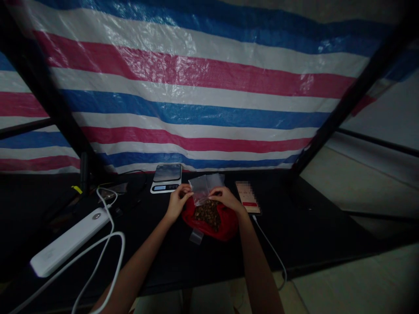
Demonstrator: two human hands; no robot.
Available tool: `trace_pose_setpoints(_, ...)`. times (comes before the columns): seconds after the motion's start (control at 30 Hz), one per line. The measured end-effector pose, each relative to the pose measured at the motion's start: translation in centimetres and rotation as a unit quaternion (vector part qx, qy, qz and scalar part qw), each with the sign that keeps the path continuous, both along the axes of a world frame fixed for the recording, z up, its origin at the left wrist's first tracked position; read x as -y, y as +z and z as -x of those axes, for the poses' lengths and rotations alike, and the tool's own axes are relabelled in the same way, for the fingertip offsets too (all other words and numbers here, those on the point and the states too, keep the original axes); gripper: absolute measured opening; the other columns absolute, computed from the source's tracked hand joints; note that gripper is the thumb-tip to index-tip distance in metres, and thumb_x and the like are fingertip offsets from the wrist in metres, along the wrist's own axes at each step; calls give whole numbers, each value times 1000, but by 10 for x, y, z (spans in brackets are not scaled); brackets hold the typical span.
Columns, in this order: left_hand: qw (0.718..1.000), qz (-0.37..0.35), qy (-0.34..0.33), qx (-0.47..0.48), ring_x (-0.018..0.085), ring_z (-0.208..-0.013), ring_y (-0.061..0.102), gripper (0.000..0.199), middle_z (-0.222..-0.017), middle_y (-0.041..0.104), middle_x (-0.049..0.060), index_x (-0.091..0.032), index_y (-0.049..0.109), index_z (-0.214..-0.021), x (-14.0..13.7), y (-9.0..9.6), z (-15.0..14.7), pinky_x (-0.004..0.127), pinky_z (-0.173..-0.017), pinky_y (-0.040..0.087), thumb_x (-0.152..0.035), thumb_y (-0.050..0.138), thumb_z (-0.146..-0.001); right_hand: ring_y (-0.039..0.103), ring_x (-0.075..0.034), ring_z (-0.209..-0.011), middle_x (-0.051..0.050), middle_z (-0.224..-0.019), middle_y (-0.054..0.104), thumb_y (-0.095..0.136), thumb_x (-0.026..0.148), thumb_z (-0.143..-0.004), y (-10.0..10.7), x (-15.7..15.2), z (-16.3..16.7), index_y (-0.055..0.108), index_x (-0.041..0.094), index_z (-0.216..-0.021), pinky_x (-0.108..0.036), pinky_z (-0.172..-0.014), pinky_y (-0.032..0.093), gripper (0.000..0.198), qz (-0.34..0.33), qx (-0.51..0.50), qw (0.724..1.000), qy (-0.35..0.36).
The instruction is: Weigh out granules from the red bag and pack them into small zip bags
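Between my two hands is a clear plastic bag (199,187), held above a red bag (225,226) whose open top shows a heap of small brown-gold pieces (207,214). My left hand (179,199) pinches the clear bag's left edge. At its right side, my right hand (225,197) has its fingers closed on the same bag. Another clear bag (216,179) lies just behind. A small clear packet (196,236) rests on the black table by the red bag's front. What the small pieces are, I cannot tell.
A digital scale (166,178) stands behind my left hand. To the right lies a phone (248,197) with a white cable (271,250) attached. A white power strip (70,242) and looping cables are at left. Striped sheeting (203,96) hangs behind the black table (314,222).
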State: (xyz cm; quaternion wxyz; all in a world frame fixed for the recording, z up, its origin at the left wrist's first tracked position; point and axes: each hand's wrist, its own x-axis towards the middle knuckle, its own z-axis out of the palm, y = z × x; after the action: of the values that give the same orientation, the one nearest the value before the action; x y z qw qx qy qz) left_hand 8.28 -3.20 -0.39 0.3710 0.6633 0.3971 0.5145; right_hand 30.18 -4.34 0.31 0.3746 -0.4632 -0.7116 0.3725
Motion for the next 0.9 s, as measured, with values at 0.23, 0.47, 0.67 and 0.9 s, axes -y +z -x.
trace_pose_setpoints(0.23, 992, -48, -47, -109, 14, -69, 54, 20, -71, 61, 2, -16, 61, -69, -1, 1, 0, 25, -64, 42, -36, 59, -70, 59, -16, -67, -3, -71, 66, 63, 33, -65, 1, 0, -2, 67, 15, -70, -25, -63, 43, 19, -8, -5, 999, -32)
trace_pose_setpoints(0.47, 987, -92, -17, -131, 15, -74, 54, 19, -75, 61, 3, -18, 61, -74, 8, 3, -7, 28, -70, 42, -33, 50, -78, 59, -16, -68, -3, -71, 66, 64, 32, -64, -3, -2, -4, 67, 16, -69, -26, -64, 44, 18, -10, 6, 999, -35)
trace_pose_setpoints(0.67, 975, -102, 7, -196, 15, -71, 52, 19, -70, 58, 1, -19, 57, -70, 14, 4, -10, 28, -68, 41, -36, 51, -77, 59, -17, -70, -5, -73, 66, 63, 32, -65, 2, 1, -4, 67, 16, -72, -28, -66, 44, 19, 2, 1, 999, -41)
trace_pose_setpoints(0.9, 975, -111, -14, -193, 15, -75, 52, 22, -72, 58, 1, -19, 57, -71, 16, 7, -7, 27, -70, 40, -34, 44, -81, 59, -17, -71, -4, -74, 66, 62, 32, -65, 2, 1, -4, 67, 16, -72, -28, -68, 44, 18, -3, 0, 999, -41)
